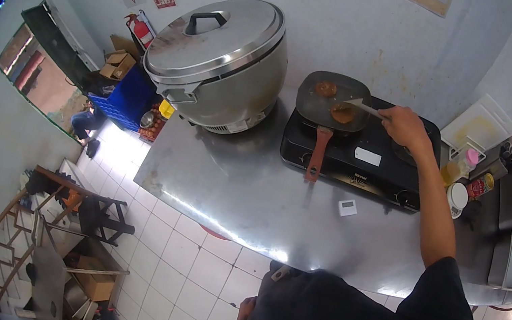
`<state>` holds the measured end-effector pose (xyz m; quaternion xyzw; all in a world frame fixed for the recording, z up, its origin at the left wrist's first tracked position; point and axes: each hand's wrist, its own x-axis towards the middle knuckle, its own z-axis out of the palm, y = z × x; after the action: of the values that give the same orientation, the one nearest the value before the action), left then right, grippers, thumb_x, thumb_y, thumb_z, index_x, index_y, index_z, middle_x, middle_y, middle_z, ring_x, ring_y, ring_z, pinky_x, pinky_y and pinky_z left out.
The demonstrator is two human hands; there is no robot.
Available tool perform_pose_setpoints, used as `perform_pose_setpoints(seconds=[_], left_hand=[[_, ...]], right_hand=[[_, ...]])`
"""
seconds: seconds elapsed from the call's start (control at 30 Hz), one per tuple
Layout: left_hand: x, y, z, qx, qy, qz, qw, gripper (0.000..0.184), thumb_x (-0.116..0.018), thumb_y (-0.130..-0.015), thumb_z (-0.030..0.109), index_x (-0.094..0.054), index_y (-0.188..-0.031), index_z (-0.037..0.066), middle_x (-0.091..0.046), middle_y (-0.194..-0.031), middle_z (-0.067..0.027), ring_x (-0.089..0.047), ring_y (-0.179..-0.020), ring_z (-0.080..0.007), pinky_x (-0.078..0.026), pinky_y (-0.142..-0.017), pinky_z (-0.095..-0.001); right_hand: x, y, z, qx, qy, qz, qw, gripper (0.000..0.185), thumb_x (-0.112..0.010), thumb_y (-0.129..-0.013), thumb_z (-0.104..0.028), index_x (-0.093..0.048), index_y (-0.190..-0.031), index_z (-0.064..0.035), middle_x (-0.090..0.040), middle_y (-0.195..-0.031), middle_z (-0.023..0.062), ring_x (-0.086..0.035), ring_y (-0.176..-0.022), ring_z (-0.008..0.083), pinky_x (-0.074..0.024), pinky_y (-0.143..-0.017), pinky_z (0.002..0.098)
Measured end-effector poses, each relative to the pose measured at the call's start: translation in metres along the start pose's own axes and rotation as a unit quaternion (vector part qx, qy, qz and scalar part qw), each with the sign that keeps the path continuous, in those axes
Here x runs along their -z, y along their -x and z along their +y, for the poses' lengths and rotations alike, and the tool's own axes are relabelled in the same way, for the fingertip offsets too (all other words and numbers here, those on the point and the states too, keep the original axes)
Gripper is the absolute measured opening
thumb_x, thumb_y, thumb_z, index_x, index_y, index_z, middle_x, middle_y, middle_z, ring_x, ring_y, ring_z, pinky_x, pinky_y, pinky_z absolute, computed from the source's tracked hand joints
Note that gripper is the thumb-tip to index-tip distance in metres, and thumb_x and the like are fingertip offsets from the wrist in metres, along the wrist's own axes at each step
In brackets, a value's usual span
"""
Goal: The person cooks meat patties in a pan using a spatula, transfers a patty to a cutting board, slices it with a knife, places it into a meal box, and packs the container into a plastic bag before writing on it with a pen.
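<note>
My right hand [405, 128] is closed around the handle of a spatula [363, 106]. The spatula's blade reaches over a dark square frying pan [312, 107], at the nearer of two browned patties [342, 113]. The other patty [325, 89] lies toward the pan's far left corner. A reddish-brown handle [317, 157] points from the pan toward me. Under the pan is the left side of a black two-burner gas stove [337, 163]. Low by my body, my left hand [246, 307] is only partly visible, and its fingers are not clear.
A large lidded rice cooker [235, 81] stands left of the stove on the steel counter [212, 173]. A small white timer [347, 208] lies in front. Bottles [459, 167], a white cutting board [477, 127] and metal containers [511, 249] are at right.
</note>
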<state>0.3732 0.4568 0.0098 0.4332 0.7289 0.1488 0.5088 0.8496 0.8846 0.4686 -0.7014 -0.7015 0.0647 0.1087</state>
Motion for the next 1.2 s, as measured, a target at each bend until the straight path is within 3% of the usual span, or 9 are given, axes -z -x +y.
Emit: perform_pose_setpoints(seconds=[0.13,0.3,0.33,0.53,0.73,0.83,0.93,1.03,1.2], left_hand=[[-0.004,-0.008,-0.031,-0.002,0.004,-0.004,1.0,0.043,-0.046,-0.094,0.036,-0.068,-0.107,0.001,-0.069,-0.1,-0.0208,-0.065,-0.096,-0.0336,-0.049,-0.086,-0.0395],[0.007,0.004,0.014,-0.056,-0.043,0.008,0.997,0.042,-0.048,-0.094,0.035,-0.069,-0.1,0.0,-0.07,-0.092,-0.017,-0.066,-0.088,-0.0279,-0.05,-0.078,-0.0375],[0.012,0.016,0.046,0.032,0.027,0.002,0.999,0.042,-0.05,-0.093,0.034,-0.069,-0.098,-0.003,-0.07,-0.091,-0.0159,-0.066,-0.086,-0.0243,-0.05,-0.075,-0.0364],[0.019,0.029,0.082,0.151,0.139,0.034,0.978,0.042,-0.051,-0.092,0.034,-0.069,-0.101,-0.003,-0.069,-0.094,-0.0193,-0.066,-0.09,-0.0279,-0.05,-0.078,-0.0362],[0.004,-0.006,-0.003,-0.134,-0.093,-0.012,0.987,0.045,-0.049,-0.093,0.036,-0.068,-0.099,-0.004,-0.069,-0.097,-0.0188,-0.066,-0.093,-0.0288,-0.05,-0.08,-0.0377],[0.019,0.025,0.071,0.106,0.036,-0.002,0.994,0.043,-0.048,-0.092,0.037,-0.068,-0.098,-0.001,-0.069,-0.095,-0.0198,-0.065,-0.093,-0.0314,-0.049,-0.081,-0.0395],[0.004,0.014,0.033,-0.088,-0.06,0.023,0.994,0.042,-0.049,-0.091,0.036,-0.069,-0.096,0.0,-0.068,-0.089,-0.02,-0.065,-0.089,-0.033,-0.049,-0.079,-0.0404],[0.008,0.012,0.034,0.046,0.031,0.01,0.998,0.039,-0.05,-0.091,0.036,-0.067,-0.096,0.001,-0.067,-0.091,-0.0204,-0.064,-0.086,-0.0353,-0.049,-0.078,-0.0419],[-0.001,0.002,0.006,-0.12,-0.109,0.001,0.987,0.04,-0.05,-0.091,0.036,-0.067,-0.101,0.001,-0.067,-0.093,-0.0205,-0.064,-0.084,-0.0326,-0.05,-0.077,-0.0398]], right_hand=[[-0.021,-0.002,0.008,0.014,-0.006,0.013,1.0,0.033,-0.059,-0.082,-0.014,-0.068,-0.114,-0.0146,-0.068,-0.1,0.0185,-0.063,-0.095,0.0379,-0.0506,-0.087,0.0452],[-0.015,-0.002,0.013,0.011,0.006,0.032,0.999,0.033,-0.063,-0.081,-0.014,-0.068,-0.113,-0.0107,-0.067,-0.1,0.0184,-0.062,-0.094,0.0383,-0.0495,-0.086,0.0445],[-0.018,-0.002,0.014,0.022,0.003,0.028,0.999,0.033,-0.063,-0.081,-0.014,-0.068,-0.114,-0.0107,-0.067,-0.1,0.0184,-0.062,-0.095,0.0385,-0.0495,-0.086,0.0446],[-0.006,0.002,0.008,0.036,-0.016,0.008,0.999,0.033,-0.063,-0.082,-0.014,-0.067,-0.115,-0.0105,-0.067,-0.099,0.0184,-0.062,-0.094,0.0389,-0.0496,-0.085,0.0444],[-0.021,-0.003,0.008,0.055,-0.023,0.031,0.998,0.032,-0.063,-0.082,-0.014,-0.068,-0.113,-0.0103,-0.068,-0.097,0.0189,-0.063,-0.092,0.0385,-0.0496,-0.084,0.0443],[-0.012,-0.003,0.015,0.055,-0.045,0.013,0.997,0.032,-0.064,-0.082,-0.015,-0.068,-0.113,-0.0106,-0.068,-0.096,0.0195,-0.063,-0.091,0.0387,-0.0496,-0.084,0.044],[-0.02,-0.005,0.016,0.064,-0.021,0.038,0.997,0.033,-0.063,-0.082,-0.015,-0.068,-0.114,-0.0125,-0.068,-0.097,0.0194,-0.063,-0.092,0.0386,-0.0498,-0.085,0.0446],[-0.016,0.001,0.007,0.042,-0.031,0.025,0.998,0.032,-0.062,-0.082,-0.017,-0.069,-0.114,-0.0166,-0.068,-0.099,0.018,-0.064,-0.093,0.0379,-0.0502,-0.087,0.0462],[-0.027,-0.002,0.007,0.034,-0.003,0.039,0.999,0.032,-0.061,-0.083,-0.018,-0.068,-0.115,-0.0181,-0.068,-0.099,0.0176,-0.064,-0.093,0.0382,-0.0511,-0.085,0.0466]])
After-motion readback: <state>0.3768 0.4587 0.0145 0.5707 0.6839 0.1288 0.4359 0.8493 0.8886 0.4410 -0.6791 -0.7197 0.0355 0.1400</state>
